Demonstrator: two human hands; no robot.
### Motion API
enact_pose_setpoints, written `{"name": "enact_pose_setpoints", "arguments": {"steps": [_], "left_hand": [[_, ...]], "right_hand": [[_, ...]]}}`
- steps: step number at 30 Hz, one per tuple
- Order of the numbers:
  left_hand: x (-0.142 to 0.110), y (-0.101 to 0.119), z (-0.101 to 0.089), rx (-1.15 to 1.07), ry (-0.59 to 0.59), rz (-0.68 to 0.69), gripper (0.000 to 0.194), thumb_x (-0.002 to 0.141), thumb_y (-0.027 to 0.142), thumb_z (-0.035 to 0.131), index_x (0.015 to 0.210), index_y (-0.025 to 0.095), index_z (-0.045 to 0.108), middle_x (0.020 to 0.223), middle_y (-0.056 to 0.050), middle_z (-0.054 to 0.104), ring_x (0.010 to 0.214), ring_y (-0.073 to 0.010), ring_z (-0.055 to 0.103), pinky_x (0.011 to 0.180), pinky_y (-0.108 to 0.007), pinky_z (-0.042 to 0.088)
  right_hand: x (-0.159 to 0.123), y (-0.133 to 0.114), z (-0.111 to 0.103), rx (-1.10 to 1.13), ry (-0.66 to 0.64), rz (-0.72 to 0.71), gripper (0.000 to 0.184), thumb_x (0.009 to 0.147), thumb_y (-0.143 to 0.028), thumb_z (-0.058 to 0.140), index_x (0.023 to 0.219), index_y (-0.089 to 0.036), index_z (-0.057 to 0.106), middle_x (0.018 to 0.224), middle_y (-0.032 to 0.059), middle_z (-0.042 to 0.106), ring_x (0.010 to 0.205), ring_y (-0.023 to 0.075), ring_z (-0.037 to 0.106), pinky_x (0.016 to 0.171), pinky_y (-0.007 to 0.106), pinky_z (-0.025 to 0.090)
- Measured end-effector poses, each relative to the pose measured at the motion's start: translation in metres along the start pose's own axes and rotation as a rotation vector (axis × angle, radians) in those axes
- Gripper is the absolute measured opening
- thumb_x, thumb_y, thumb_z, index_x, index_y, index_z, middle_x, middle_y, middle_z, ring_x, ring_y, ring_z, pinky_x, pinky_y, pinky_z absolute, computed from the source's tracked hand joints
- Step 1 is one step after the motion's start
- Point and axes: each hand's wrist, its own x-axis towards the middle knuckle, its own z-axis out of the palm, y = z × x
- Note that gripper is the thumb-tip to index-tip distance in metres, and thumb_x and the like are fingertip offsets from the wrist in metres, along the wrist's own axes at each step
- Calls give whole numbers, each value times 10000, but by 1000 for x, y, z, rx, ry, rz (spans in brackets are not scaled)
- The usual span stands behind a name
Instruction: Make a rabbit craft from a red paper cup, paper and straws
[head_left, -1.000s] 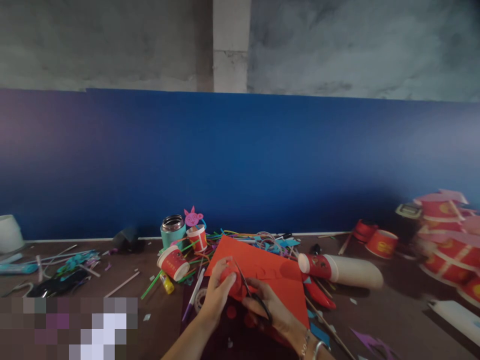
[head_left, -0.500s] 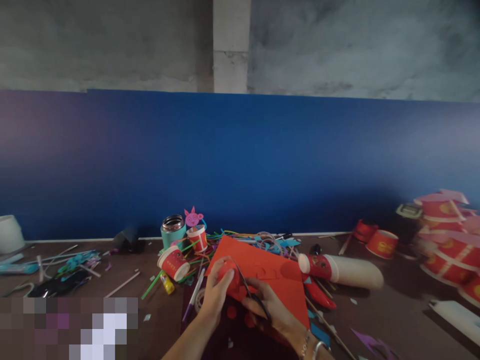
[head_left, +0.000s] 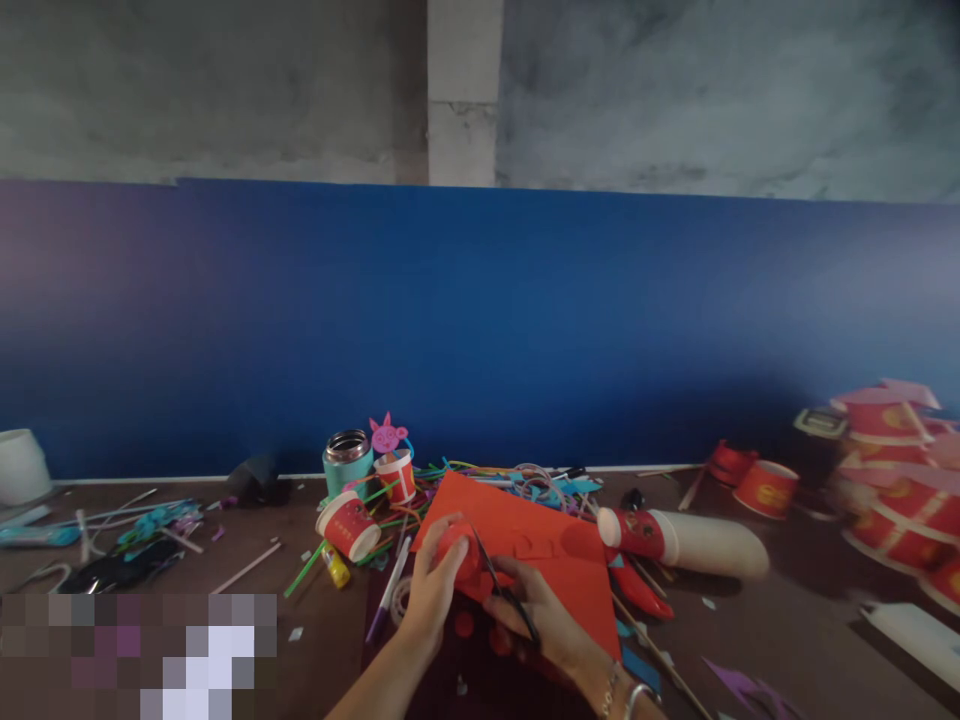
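Between the thumb and fingers of my left hand (head_left: 437,575) is a small piece of red paper (head_left: 466,562). My right hand (head_left: 534,605) grips a pair of dark-handled scissors (head_left: 513,606), their blades pointing up and left alongside the held piece. Behind both hands lies a larger red paper sheet (head_left: 570,540) with curved outlines or cuts on it. Small red discs (head_left: 464,625) rest on the dark surface below my hands. Part of the held piece is hidden by my left fingers.
Left of my hands are a purple-and-white pen (head_left: 388,592), a tape roll (head_left: 401,598), a tipped red paper cup (head_left: 348,526) and a teal flask (head_left: 347,465). On the right lie a long stack of paper cups (head_left: 697,540) and red cup crafts (head_left: 900,490). A blue partition (head_left: 480,330) stands behind.
The scissor blades have shifted slightly against the red piece, which my left hand has turned a little. The rest looks nearly the same.
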Motion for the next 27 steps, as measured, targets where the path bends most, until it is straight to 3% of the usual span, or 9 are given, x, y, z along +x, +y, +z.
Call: {"name": "enact_pose_setpoints", "arguments": {"steps": [11,20,27], "left_hand": [[-1,2,1,4,2,9,380,674,389,684,997,190,657,1162,-82,653,1153,-268,536,975,-351,405],[-1,3,1,5,-2,0,373,667,389,678,982,190,664,1160,-86,652,1149,-274,538,988,-367,396],[-1,4,1,-50,-8,-3,445,613,430,723,978,180,676,1120,-100,676,1132,-291,555,971,-376,414]], "right_hand": [[-1,0,2,32,37,13,701,630,-541,713,1147,-121,497,470,-40,580,337,64,461,309,131,275],[-2,-6,3,-32,30,12,677,648,-555,676,1123,-97,523,408,-69,525,289,49,375,297,140,261],[1,-1,-1,-92,31,-28,628,645,-542,679,1086,-111,559,406,-76,504,312,58,397,320,148,257]]}}
